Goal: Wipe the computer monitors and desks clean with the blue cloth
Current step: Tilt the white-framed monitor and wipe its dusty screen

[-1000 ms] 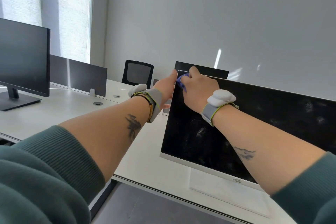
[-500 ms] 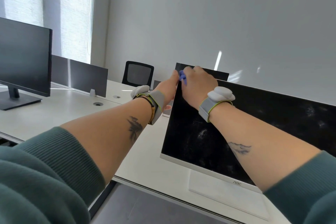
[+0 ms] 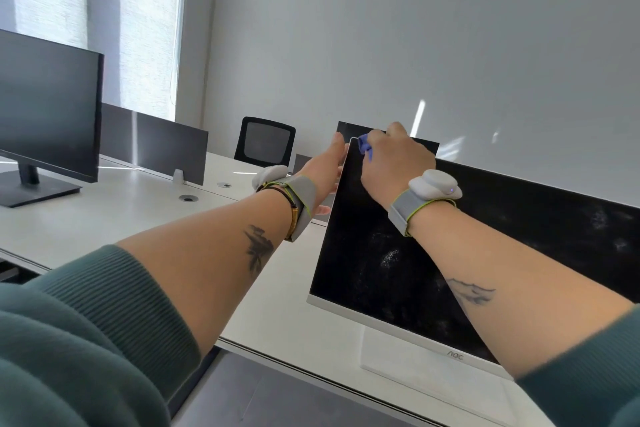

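Note:
A white-framed monitor (image 3: 374, 270) with a dark, smudged screen stands on the white desk (image 3: 104, 218) in front of me. My right hand (image 3: 391, 163) is at the screen's top left corner, fingers curled round the blue cloth (image 3: 365, 146), of which only a small bit shows. My left hand (image 3: 323, 170) grips the monitor's left edge near the top, its fingers hidden behind the panel. Both wrists wear grey bands with white pods.
A second black monitor (image 3: 45, 107) stands on the desk at the far left. Dark divider panels (image 3: 152, 146) run along the desk's back. A black mesh chair (image 3: 265, 144) sits beyond, with another dark panel (image 3: 349, 130) behind the near monitor. The desk's front edge (image 3: 277, 362) lies below.
My right hand with the cloth has slid up the screen from below the top left corner to the corner itself. The left hand has kept its hold on the monitor's edge.

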`<state>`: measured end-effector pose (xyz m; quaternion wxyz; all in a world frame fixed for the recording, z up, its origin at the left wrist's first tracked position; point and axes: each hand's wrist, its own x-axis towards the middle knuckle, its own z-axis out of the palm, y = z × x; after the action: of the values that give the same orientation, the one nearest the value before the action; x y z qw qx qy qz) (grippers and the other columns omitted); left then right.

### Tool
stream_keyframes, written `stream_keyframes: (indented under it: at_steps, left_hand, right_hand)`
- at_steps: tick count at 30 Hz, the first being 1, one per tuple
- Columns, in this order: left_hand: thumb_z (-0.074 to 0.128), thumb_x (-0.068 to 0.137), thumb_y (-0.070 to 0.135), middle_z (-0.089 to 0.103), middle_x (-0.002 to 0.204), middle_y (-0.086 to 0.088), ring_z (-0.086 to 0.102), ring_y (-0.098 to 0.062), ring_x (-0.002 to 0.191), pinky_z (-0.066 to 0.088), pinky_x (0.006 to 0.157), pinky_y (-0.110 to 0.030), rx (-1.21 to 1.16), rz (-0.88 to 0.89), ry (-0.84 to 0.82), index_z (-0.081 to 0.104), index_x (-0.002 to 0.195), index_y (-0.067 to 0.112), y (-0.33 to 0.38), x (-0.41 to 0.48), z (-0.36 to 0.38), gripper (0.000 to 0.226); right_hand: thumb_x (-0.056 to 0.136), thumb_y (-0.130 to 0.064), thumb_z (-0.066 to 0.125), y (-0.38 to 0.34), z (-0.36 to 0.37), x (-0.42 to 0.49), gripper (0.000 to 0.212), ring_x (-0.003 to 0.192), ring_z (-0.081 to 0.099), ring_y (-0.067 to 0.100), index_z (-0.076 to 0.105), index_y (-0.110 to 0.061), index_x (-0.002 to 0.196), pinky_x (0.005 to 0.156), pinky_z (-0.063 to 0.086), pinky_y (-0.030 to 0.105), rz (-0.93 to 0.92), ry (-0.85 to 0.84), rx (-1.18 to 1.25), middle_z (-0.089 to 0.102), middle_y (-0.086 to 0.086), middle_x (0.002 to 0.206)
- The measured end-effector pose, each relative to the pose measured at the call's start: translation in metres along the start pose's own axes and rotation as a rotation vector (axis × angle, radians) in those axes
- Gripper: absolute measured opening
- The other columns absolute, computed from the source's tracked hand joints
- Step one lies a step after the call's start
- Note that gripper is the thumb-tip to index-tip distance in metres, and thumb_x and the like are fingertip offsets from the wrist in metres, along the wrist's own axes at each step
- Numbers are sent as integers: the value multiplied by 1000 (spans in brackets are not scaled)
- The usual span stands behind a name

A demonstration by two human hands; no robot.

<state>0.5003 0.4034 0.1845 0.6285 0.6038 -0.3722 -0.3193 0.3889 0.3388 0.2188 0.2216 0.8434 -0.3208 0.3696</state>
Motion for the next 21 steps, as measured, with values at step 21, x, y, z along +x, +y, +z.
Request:
stream_keyframes:
  at_steps: [21]
  left_hand:
    - [18,94,76,57,137,1,56,-26,119,37,97,-57,88,21,34,41,138,60,11,4,1,52]
  right_hand:
    - [92,-25,57,-6,13,-13,15,63,43,23,64,-26,105,51,24,25,-192,-23,-18,44,1,102]
